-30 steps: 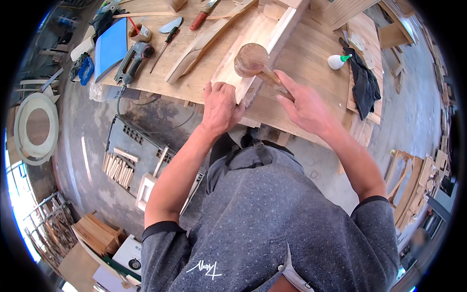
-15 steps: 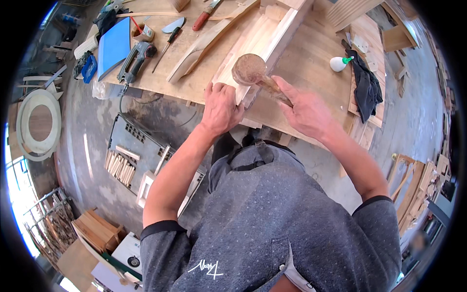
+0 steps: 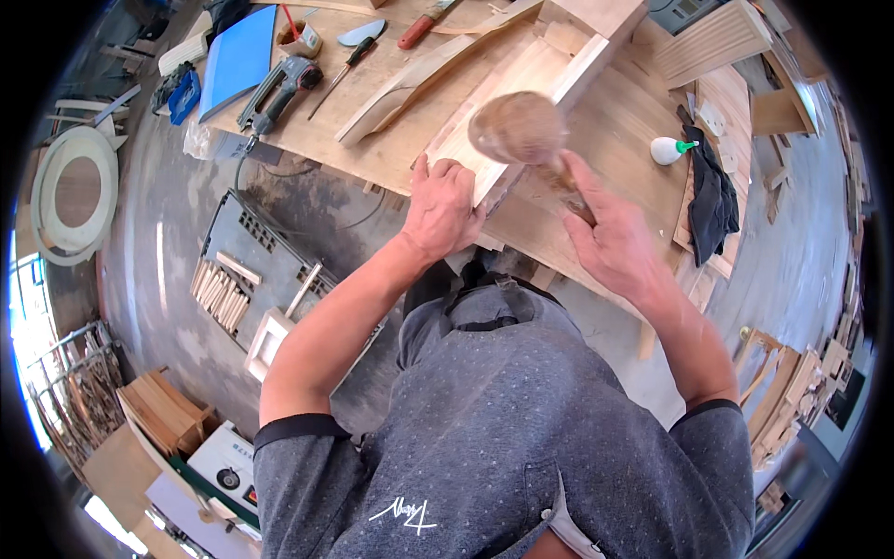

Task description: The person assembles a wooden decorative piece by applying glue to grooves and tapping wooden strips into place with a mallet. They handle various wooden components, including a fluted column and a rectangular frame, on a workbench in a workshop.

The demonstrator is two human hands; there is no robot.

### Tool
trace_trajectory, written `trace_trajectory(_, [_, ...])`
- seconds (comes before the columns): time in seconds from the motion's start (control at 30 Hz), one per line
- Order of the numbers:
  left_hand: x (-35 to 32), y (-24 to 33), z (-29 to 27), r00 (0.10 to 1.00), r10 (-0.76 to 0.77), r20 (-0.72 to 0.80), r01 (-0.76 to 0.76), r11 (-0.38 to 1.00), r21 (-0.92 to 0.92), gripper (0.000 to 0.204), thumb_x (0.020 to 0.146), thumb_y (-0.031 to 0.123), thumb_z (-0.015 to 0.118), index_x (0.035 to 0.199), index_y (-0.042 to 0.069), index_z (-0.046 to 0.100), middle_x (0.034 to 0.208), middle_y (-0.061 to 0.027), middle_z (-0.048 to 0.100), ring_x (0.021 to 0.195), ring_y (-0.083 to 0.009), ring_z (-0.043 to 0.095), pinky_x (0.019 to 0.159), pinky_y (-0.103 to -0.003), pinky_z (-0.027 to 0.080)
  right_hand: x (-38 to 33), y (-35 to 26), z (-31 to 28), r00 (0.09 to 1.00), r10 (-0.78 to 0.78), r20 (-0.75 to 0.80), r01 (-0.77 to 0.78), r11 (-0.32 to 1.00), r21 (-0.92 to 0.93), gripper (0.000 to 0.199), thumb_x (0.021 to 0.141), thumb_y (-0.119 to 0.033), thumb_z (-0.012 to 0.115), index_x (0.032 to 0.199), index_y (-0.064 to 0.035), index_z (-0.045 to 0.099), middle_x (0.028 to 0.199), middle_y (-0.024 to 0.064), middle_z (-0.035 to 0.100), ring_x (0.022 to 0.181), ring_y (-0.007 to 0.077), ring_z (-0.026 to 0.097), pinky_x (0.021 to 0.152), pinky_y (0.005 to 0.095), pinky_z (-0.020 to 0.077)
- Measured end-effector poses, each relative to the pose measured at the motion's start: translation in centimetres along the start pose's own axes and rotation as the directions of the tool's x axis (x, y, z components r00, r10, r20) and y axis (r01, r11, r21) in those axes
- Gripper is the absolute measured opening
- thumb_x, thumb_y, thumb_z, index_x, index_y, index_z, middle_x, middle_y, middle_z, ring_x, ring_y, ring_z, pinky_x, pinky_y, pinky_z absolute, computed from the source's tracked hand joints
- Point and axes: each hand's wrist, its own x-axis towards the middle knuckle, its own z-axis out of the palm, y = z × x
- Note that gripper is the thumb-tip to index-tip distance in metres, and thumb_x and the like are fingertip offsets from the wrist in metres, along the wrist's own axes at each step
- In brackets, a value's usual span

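Note:
My right hand (image 3: 615,238) is wrapped round the handle of a wooden mallet (image 3: 515,128). Its round head, smeared by motion, hangs above a pale wooden frame (image 3: 585,71) on the workbench (image 3: 643,140). At the near end of this long frame, my left hand (image 3: 441,207) grips the wood with curled fingers. The mallet head covers part of the frame's inside. Just left of the frame lies a curved wooden piece (image 3: 410,93).
Along the bench's left lie a red-handled tool (image 3: 419,28), a screwdriver (image 3: 354,58), a nail gun (image 3: 279,93) and a blue folder (image 3: 237,61). A white glue bottle (image 3: 667,150) and black cloth (image 3: 712,200) are at the right. A crate (image 3: 233,233) with wooden sticks stands below left.
The mallet has risen from the frame's near end, and its head now looks larger and blurred. My left hand keeps its grip on the frame. The whole view has shifted slightly.

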Motion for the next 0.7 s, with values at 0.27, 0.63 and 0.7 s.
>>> trace_trajectory(0.27, [-0.1, -0.1, 0.2, 1.000, -0.001, 0.006, 0.001, 1.000, -0.006, 0.034, 0.074, 0.017, 0.075, 0.097, 0.000, 0.057, 0.100, -0.0181, 0.065, 0.111, -0.0374, 0.059, 0.108, -0.062, 0.035, 0.3, -0.3, -0.7, 0.991, 0.109, 0.076, -0.106, 0.994, -0.032, 0.065, 0.097, -0.015, 0.062, 0.157, -0.0169, 0.038, 0.100, 0.0277, 0.069, 0.085, 0.0468, 0.067, 0.075, 0.0501, 0.0536])
trace_trajectory(0.63, [-0.1, -0.2, 0.2, 0.999, 0.030, -0.027, -0.030, 1.000, 0.010, 0.032, 0.071, 0.018, 0.075, 0.091, 0.001, 0.057, 0.095, -0.0170, 0.064, 0.106, -0.0354, 0.059, 0.107, -0.063, 0.035, 0.1, -2.0, -0.7, 0.997, 0.076, -0.029, -0.076, 0.997, -0.020, 0.064, 0.096, -0.018, 0.061, 0.155, -0.0161, 0.037, 0.096, 0.0245, 0.070, 0.085, 0.0451, 0.067, 0.075, 0.0523, 0.0536])
trace_trajectory(0.7, [0.0, -0.2, 0.6, 1.000, 0.022, -0.017, -0.021, 1.000, 0.007, 0.032, 0.071, 0.018, 0.076, 0.091, 0.001, 0.058, 0.095, -0.0174, 0.064, 0.106, -0.0355, 0.059, 0.108, -0.063, 0.035, 0.0, -1.6, -0.4, 0.998, 0.057, -0.039, -0.060, 0.996, -0.069, 0.065, 0.096, -0.018, 0.061, 0.156, -0.0163, 0.037, 0.095, 0.0247, 0.070, 0.085, 0.0452, 0.067, 0.075, 0.0525, 0.0536])
